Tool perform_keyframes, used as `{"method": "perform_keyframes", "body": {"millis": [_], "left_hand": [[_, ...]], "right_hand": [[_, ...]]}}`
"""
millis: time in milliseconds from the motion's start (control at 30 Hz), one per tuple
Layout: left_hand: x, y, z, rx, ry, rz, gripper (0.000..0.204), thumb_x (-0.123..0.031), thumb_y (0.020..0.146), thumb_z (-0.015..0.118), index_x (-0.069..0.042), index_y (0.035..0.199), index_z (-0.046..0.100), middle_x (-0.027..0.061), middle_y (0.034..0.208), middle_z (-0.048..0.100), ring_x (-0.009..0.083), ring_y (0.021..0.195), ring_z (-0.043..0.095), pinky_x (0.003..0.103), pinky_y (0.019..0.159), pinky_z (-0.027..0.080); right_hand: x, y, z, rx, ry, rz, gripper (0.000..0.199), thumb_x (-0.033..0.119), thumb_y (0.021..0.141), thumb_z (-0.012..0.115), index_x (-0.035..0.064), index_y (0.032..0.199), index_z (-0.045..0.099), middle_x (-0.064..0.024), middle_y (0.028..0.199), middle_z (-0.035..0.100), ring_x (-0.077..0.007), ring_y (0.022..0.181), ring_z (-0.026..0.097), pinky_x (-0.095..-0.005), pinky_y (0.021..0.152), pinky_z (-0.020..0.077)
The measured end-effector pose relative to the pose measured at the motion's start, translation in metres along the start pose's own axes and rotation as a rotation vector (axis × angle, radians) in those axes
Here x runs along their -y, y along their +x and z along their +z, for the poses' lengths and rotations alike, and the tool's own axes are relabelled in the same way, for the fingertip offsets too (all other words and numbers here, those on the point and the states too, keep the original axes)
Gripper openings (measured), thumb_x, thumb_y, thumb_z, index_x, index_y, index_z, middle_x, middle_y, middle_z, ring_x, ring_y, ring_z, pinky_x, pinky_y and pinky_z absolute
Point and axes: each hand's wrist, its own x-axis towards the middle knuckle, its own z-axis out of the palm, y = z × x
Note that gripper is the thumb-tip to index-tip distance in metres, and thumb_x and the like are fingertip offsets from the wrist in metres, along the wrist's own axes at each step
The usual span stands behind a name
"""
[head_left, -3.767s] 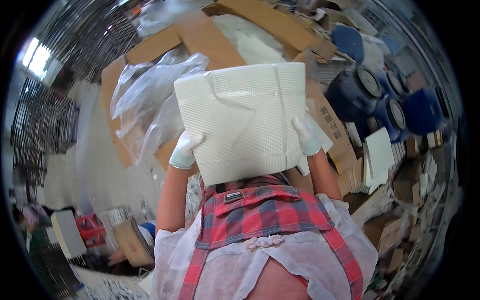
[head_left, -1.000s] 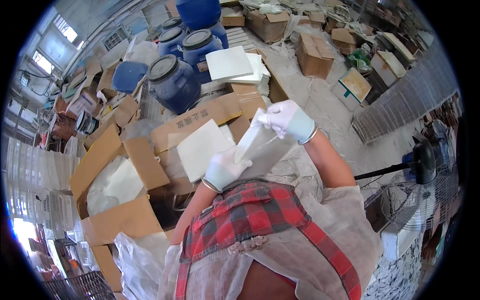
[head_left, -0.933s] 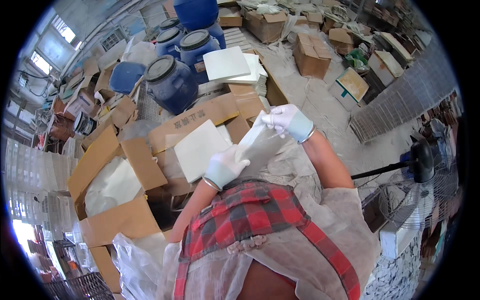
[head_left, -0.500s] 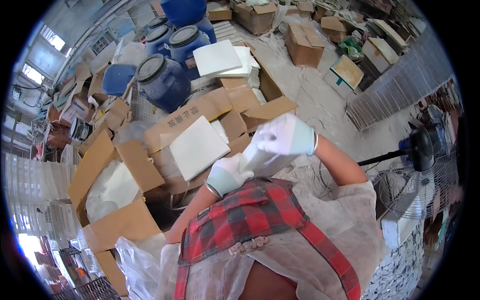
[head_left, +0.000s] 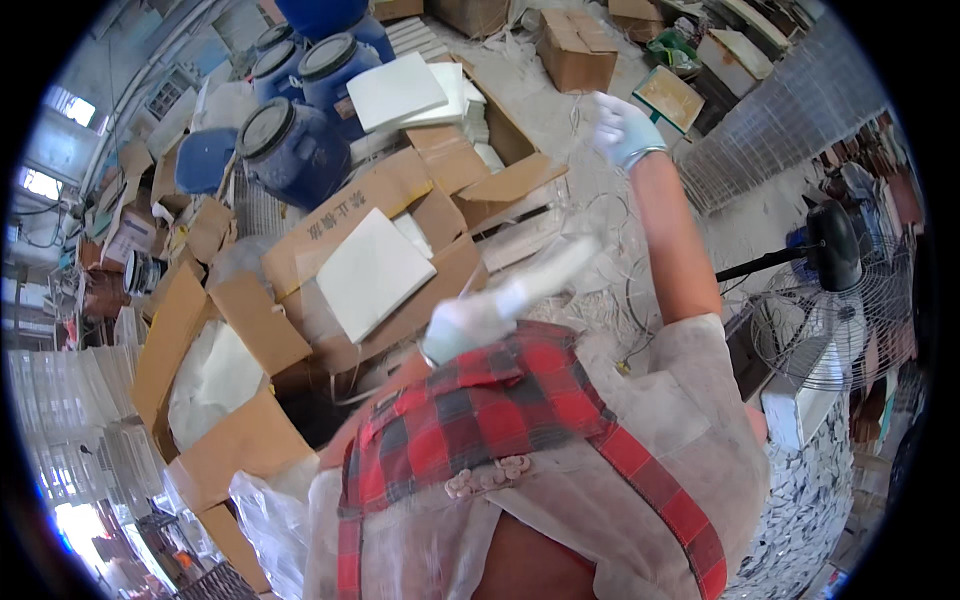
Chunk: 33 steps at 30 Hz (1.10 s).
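- The left hand (head_left: 465,327), blurred, has its fingers closed around the near end of a white slab (head_left: 560,265), which points right and away in front of the checked apron (head_left: 450,415).
- Gripped at one end only, the slab could droop or slip, since nothing visible supports its far end; a loose grip would likely cause it.
- The right hand (head_left: 625,132) reaches out far right, fingers curled; whether they hold anything cannot be told.
- Swung left, the slab could strike the brown box flap (head_left: 515,190) or the white panel (head_left: 375,278), chipping an edge if brittle.
- Drawn back carelessly, the right arm could catch the fan (head_left: 833,250) at the right.
- White scraps (head_left: 590,315) underfoot could make a turning step slide.
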Motion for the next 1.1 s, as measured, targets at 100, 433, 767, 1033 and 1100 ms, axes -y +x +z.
{"method": "perform_keyframes", "body": {"millis": [100, 433, 767, 1033, 1100], "left_hand": [[0.022, -0.005, 0.015, -0.327, -0.569, -0.015, 0.035, -0.036, 0.076, 0.068, -0.005, 0.091, 0.065, 0.0138, 0.074, 0.065, 0.0288, 0.072, 0.065, 0.040, 0.067, 0.051], [0.048, -0.067, -0.155, -0.865, -0.778, -0.186, 0.052, -0.023, 0.067, 0.079, 0.006, 0.106, 0.060, 0.0075, 0.098, 0.065, 0.0176, 0.086, 0.060, 0.030, 0.080, 0.047], [0.070, -0.059, -0.209, -1.034, -0.772, 0.019, 0.065, -0.023, 0.069, 0.076, 0.010, 0.119, 0.050, 0.0130, 0.111, 0.059, 0.0220, 0.101, 0.056, 0.032, 0.091, 0.041], [0.041, -0.041, -0.183, -0.922, -0.777, -0.135, 0.054, -0.017, 0.068, 0.075, 0.010, 0.111, 0.056, 0.0117, 0.104, 0.063, 0.0190, 0.094, 0.058, 0.029, 0.087, 0.043], [0.054, -0.045, -0.183, -0.927, -0.773, -0.121, 0.055, -0.017, 0.068, 0.075, 0.010, 0.112, 0.056, 0.0114, 0.104, 0.063, 0.0192, 0.093, 0.059, 0.029, 0.086, 0.044]], "right_hand": [[0.008, 0.004, -0.063, -0.681, -0.082, -0.101, 0.016, 0.020, 0.087, 0.063, 0.0115, 0.075, 0.057, 0.0032, 0.059, 0.052, -0.0091, 0.046, 0.048, -0.0233, 0.040, 0.0391], [-0.124, -0.176, -0.311, -1.348, -0.319, 0.118, 0.037, 0.038, 0.089, 0.058, 0.0114, 0.114, 0.062, -0.0003, 0.108, 0.062, -0.0167, 0.087, 0.054, -0.0315, 0.075, 0.0423], [-0.066, -0.094, -0.028, -0.272, -0.915, -0.376, 0.078, 0.025, 0.083, 0.068, 0.0028, 0.145, 0.025, -0.0135, 0.145, 0.035, -0.0248, 0.122, 0.047, -0.0334, 0.099, 0.0409], [-0.029, -0.042, 0.111, -0.046, -1.716, -0.506, 0.039, 0.042, 0.093, 0.050, 0.0055, 0.092, 0.063, -0.0063, 0.075, 0.067, -0.0232, 0.074, 0.064, -0.0394, 0.067, 0.0497], [-0.009, -0.036, 0.075, -0.198, -1.246, -0.417, 0.041, 0.043, 0.094, 0.048, 0.0054, 0.090, 0.064, -0.0049, 0.076, 0.066, -0.0218, 0.069, 0.062, -0.0384, 0.060, 0.0479]]}}
